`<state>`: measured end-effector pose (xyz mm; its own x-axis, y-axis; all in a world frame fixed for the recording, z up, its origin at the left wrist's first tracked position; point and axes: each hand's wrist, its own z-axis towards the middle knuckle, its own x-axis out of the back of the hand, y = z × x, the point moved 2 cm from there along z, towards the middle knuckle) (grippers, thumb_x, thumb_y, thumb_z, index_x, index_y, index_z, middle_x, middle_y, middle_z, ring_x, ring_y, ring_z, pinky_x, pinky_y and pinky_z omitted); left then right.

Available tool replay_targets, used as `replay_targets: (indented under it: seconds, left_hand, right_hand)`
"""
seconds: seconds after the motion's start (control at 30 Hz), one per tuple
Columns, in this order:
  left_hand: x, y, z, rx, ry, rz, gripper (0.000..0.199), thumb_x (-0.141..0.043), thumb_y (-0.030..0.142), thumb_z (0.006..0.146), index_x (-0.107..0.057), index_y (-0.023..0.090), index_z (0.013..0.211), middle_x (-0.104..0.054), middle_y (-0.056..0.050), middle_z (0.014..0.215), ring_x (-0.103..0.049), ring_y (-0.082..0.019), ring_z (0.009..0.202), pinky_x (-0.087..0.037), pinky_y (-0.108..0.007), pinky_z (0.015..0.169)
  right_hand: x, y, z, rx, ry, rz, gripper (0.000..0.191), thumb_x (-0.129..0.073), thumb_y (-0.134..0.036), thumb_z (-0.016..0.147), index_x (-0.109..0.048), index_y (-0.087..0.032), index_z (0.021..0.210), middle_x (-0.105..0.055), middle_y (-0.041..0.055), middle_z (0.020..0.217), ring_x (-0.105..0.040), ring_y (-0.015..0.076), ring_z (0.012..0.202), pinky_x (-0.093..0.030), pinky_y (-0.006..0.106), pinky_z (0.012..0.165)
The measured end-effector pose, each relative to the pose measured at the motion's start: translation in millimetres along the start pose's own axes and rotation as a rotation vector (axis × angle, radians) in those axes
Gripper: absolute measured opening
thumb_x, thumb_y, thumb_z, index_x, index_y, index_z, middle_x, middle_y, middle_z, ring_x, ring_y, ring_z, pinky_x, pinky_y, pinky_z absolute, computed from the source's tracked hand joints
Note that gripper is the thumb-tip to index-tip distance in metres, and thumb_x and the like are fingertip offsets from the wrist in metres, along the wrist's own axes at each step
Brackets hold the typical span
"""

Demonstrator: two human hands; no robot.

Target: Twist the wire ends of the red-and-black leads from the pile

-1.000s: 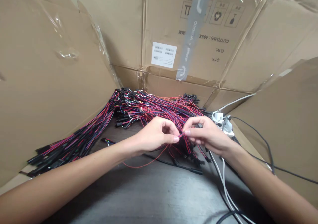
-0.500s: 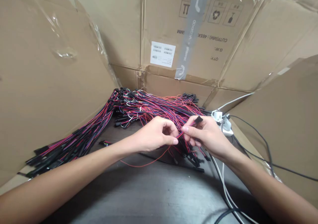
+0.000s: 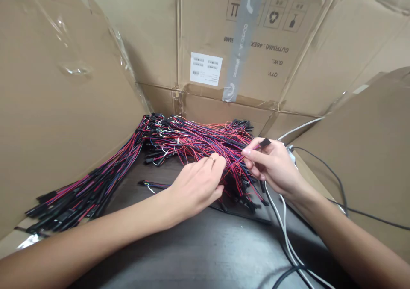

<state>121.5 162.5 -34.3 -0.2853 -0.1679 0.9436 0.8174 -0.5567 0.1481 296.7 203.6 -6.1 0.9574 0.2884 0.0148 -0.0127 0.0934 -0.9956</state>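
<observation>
My right hand (image 3: 277, 163) pinches a thin wire harness between thumb and fingers. The harness's black connector (image 3: 265, 143) sticks out above the fingertips. My left hand (image 3: 200, 184) is closed, its back turned up, at the front edge of a pile of wire harnesses (image 3: 205, 135) with red, orange and dark wires. Its curled fingers hide whatever they hold. Beneath my left wrist another harness (image 3: 156, 184) lies on the table, its black connector end to the left and a black sleeve (image 3: 246, 216) to the right.
A bundle of black-sleeved harnesses (image 3: 73, 199) lies along the left side. Cardboard walls (image 3: 153, 32) enclose the dark table (image 3: 198, 255) at the back and sides. Past my right hand is a partly hidden white power strip (image 3: 292, 154); white and black cables (image 3: 288, 242) run forward below my right forearm.
My left hand has turned its back upward and moved slightly left and down, away from my right hand. The right hand has shifted right and up with the harness. The hanging orange wire loop no longer shows.
</observation>
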Motion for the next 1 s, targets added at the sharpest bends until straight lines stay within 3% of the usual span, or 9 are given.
replay_targets:
  seconds: [0.13, 0.27, 0.4, 0.6, 0.8, 1.0]
  left_hand:
    - [-0.1, -2, 3, 0.055, -0.02, -0.109, 0.014, -0.045, 0.017, 0.083, -0.044, 0.019, 0.096, -0.06, -0.004, 0.089, -0.058, -0.018, 0.076, -0.042, -0.03, 0.063]
    - [2.5, -6, 9, 0.064, 0.043, -0.352, 0.011, -0.047, 0.015, 0.081, -0.048, 0.019, 0.091, -0.058, 0.0, 0.078, -0.053, -0.014, 0.067, -0.041, -0.027, 0.061]
    - [5.7, -6, 13, 0.085, 0.084, -0.478, 0.008, -0.05, 0.013, 0.08, -0.055, 0.018, 0.082, -0.058, 0.001, 0.074, -0.051, -0.011, 0.064, -0.04, -0.025, 0.061]
    - [14.6, 2, 13, 0.112, 0.018, -0.702, 0.01, -0.054, 0.022, 0.083, -0.063, 0.017, 0.084, -0.065, 0.0, 0.077, -0.056, -0.013, 0.068, -0.043, -0.025, 0.065]
    - [16.7, 2, 10, 0.138, 0.097, -0.688, 0.015, -0.056, 0.018, 0.082, -0.068, 0.015, 0.075, -0.067, -0.001, 0.076, -0.059, -0.014, 0.072, -0.043, -0.026, 0.07]
    - [17.7, 1, 10, 0.148, 0.118, -0.701, 0.014, -0.058, 0.013, 0.08, -0.071, 0.015, 0.076, -0.07, 0.0, 0.075, -0.062, -0.012, 0.068, -0.045, -0.025, 0.071]
  right_hand:
    - [1, 0, 0, 0.001, -0.001, 0.006, 0.028, -0.075, -0.035, 0.068, -0.054, -0.016, 0.067, -0.056, -0.0043, 0.05, -0.046, 0.0054, 0.034, -0.029, 0.013, 0.028]
    - [1, 1, 0, 0.003, -0.023, 0.008, 0.029, -0.075, -0.035, 0.069, -0.054, -0.016, 0.066, -0.056, -0.0039, 0.05, -0.046, 0.0051, 0.034, -0.029, 0.013, 0.028]
    - [-1, 2, 0, -0.002, -0.041, 0.0, 0.03, -0.076, -0.035, 0.069, -0.053, -0.016, 0.066, -0.057, -0.004, 0.05, -0.047, 0.0053, 0.035, -0.03, 0.013, 0.028]
    - [-12, 7, -5, -0.055, -0.097, 0.019, 0.029, -0.074, -0.036, 0.07, -0.053, -0.016, 0.068, -0.059, -0.0029, 0.052, -0.047, 0.0057, 0.036, -0.03, 0.013, 0.028]
    - [-23, 12, -11, -0.078, -0.132, 0.038, 0.032, -0.075, -0.039, 0.069, -0.054, -0.015, 0.068, -0.058, -0.003, 0.051, -0.047, 0.0055, 0.035, -0.031, 0.013, 0.028]
    - [-21, 10, -8, -0.053, -0.163, -0.031, 0.03, -0.075, -0.038, 0.07, -0.058, -0.014, 0.069, -0.059, -0.0021, 0.051, -0.049, 0.0057, 0.037, -0.034, 0.013, 0.029]
